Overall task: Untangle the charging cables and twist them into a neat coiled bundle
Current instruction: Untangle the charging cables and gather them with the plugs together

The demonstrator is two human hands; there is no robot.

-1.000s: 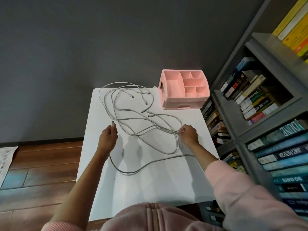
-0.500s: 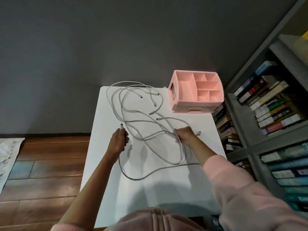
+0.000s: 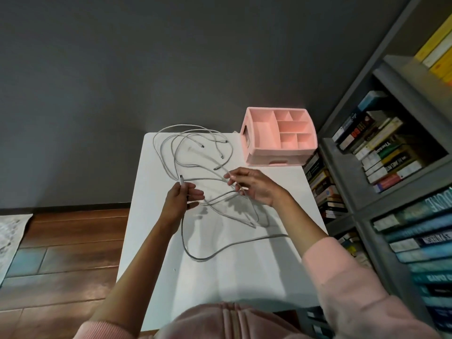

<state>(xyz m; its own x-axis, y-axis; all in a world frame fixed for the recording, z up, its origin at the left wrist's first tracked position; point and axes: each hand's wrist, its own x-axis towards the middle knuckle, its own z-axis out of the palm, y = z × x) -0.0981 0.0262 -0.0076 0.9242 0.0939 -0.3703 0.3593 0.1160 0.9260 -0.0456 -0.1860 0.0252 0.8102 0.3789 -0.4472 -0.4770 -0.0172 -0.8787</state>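
Currently, the charging cables (image 3: pixel 171 152) lie as one loose white tangle on the white table (image 3: pixel 244 277). Most loops gather over the far left part of the top. One long strand sweeps toward me in a wide curve and runs off under my right forearm. Several free ends lie within the far loops.

Left hand (image 3: pixel 182 199): raised just above the table at the left of the tangle. The thumb and forefinger pinch one cable just below its connector (image 3: pixel 181 179), which points up and away from me. The remaining fingers (image 3: pixel 195 192) stretch loosely to the right. The pinched cable drops beside my wrist into the near curve.

Right hand (image 3: pixel 254 185): raised over the middle of the tangle, palm turned left, fingers extended toward the left hand. Two or three strands rise off the table to these fingers and cast shadows below them. The fingertips are blurred, so the hold appears to be a light pinch at the tips, but I cannot confirm which fingers close on the strands.

Both hands stand near each other, not touching.

A pink organizer (image 3: pixel 278 135) sits on the far right corner of the table, apart from the cables. A grey bookshelf (image 3: pixel 362 216) stands just beside the table on the right.
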